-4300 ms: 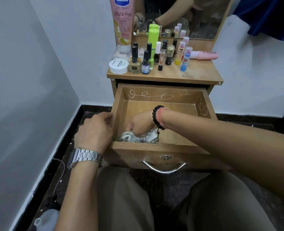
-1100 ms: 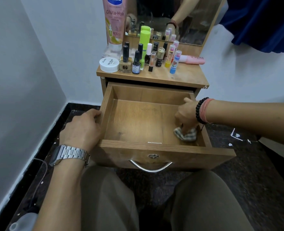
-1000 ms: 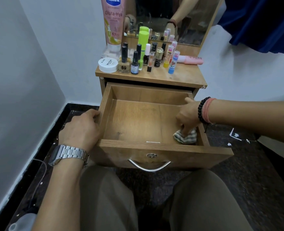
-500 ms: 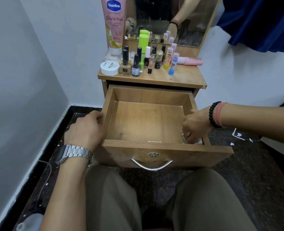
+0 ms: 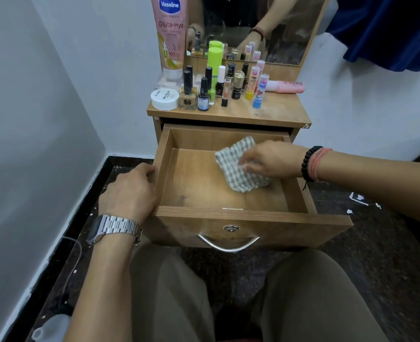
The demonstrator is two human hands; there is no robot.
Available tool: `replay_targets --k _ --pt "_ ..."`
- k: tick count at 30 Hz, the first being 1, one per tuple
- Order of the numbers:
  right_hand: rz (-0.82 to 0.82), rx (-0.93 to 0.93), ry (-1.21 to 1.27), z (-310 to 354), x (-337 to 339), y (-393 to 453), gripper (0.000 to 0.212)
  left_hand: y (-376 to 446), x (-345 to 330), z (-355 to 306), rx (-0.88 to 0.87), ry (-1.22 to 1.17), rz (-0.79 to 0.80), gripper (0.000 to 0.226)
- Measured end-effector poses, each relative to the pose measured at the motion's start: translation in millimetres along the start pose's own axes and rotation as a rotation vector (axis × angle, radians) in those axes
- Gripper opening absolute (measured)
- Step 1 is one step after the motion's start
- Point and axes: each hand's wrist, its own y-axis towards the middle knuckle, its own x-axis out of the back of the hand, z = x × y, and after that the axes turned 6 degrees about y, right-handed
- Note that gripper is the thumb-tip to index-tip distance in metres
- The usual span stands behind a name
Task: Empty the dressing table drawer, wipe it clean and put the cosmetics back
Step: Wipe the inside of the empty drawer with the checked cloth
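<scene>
Drawer of the wooden dressing table stood pulled fully out toward the seated person, its floor bare except for a checked cloth. That cloth lay spread in the right half of the drawer, one corner lifted against the back wall and the rest resting on the floor. The right hand reached in from the right over the side wall, its fingers bent down onto the cloth and pinching it; a black bead bracelet and a pink band circled that wrist. The left hand gripped the drawer's left wall from outside, fingers curled around the edge, with a metal wristwatch on the wrist. A curved metal handle hung on the drawer front below a small round lock.

On the tabletop the cosmetics stood grouped at the left and middle: a white jar, a beige foundation bottle, a dark nail polish bottle, a lime green bottle, and several small tubes with clear caps. A tall pink Vaseline tube stood cap down behind them against the mirror, and a pink tube lay on its side at the right rear.
</scene>
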Motion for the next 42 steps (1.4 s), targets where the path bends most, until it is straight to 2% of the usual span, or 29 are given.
replay_targets --k 1,3,7,12,15,18,23,27,30,34,37,39,41,42 --pt "0.109 -0.026 0.031 -1.8 -8.8 3.4 0.038 -0.4 0.5 -0.1 -0.003 -0.003 -0.003 0.047" --pt "0.191 -0.048 0.043 -1.3 -26.2 9.7 0.048 -1.0 0.7 -0.5 0.003 -0.007 -0.003 0.048" --pt "0.034 -0.027 -0.015 9.7 -46.1 36.2 0.056 -0.6 -1.1 -0.5 0.002 -0.008 -0.009 0.049" --pt "-0.052 0.005 0.097 64.1 -40.8 79.7 0.055 1.1 -2.8 1.1 0.0 0.003 -0.009 0.047" --pt "-0.119 0.057 0.151 104.5 -39.4 96.5 0.041 1.0 -2.5 0.7 -0.008 0.008 -0.01 0.045" --pt "-0.124 0.052 0.212 117.4 -38.8 93.5 0.029 2.5 -3.8 0.8 -0.008 0.004 -0.017 0.045" --pt "0.108 0.187 0.349 131.7 -42.0 63.6 0.016 4.2 -6.3 1.6 -0.006 0.005 -0.015 0.045" --pt "-0.024 0.141 0.325 129.2 -41.3 68.8 0.02 3.9 -6.4 2.1 -0.015 0.014 -0.016 0.044" --pt "-0.115 0.019 0.279 112.1 -39.7 89.5 0.007 4.5 -6.0 3.1 -0.004 0.012 -0.006 0.045" --pt "-0.094 -0.096 0.21 96.1 -38.5 113.9 0.04 3.5 -6.1 2.8 -0.014 0.027 -0.021 0.048" --pt "-0.068 -0.102 0.216 100.5 -37.7 121.6 0.042 5.4 -5.5 2.9 -0.013 0.038 -0.027 0.048" --pt "-0.029 -0.08 0.244 104.8 -33.3 118.2 0.037 4.4 -5.7 2.4 -0.011 0.028 -0.026 0.048" --pt "0.003 -0.052 0.296 105.7 -33.3 110.9 0.013 3.6 -5.5 1.6 -0.004 0.024 -0.023 0.048" --pt "0.03 -0.035 0.332 108.1 -33.5 104.0 0.013 3.8 -5.3 1.4 -0.002 0.022 -0.022 0.047"
